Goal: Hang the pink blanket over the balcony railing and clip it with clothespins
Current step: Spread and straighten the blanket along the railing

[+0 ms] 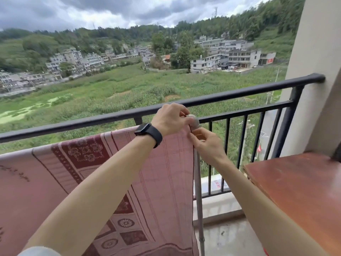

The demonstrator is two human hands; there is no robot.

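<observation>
1. Pink blanket (103, 182): patterned in darker red, draped over a bar just inside the black balcony railing (239, 94) and hanging down on the near side. Its right edge runs down along a grey pole (199, 182).
2. Left hand (171, 120): at the blanket's top right corner, against the pole's rounded grey cap (194, 121). The fingers are curled in tight. What they pinch is blurred and cannot be told.
3. Right hand (206, 143): just below the left hand and the cap, at the blanket's right edge. Thumb and fingertips are closed in a pinch on that edge.
4. Black watch (147, 131): on the left wrist, over the blanket's top fold.
5. Reddish-brown worktop (295, 185): to the right, apart from the blanket, beside the right forearm.
</observation>
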